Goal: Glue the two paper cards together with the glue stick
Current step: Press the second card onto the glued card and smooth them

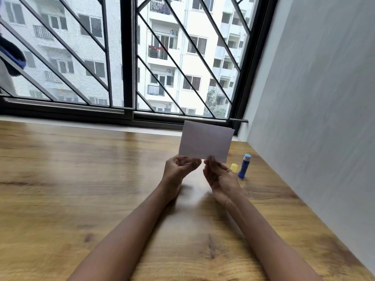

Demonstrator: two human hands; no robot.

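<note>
Both hands are holding the white paper card (206,142) up above the wooden worktop (81,179), pinching its lower edge. Left hand (178,169) is gripping near the bottom-left part of the edge, thumb and fingers closed on it. Right hand (218,177) is gripping just right of that, fingertips closed on the same edge. The hands are nearly touching each other. Card is standing roughly upright, tilted a little clockwise, plain face toward the camera. Can't tell if it's one card or two stacked; only one face is showing.

Blue glue stick (244,165) is standing upright on the worktop, just right of the right hand, uncapped. Its yellow cap (234,167) is sitting between the glue stick and the right hand, partly hidden behind the hand. Frame is a bit motion-blurred.
</note>
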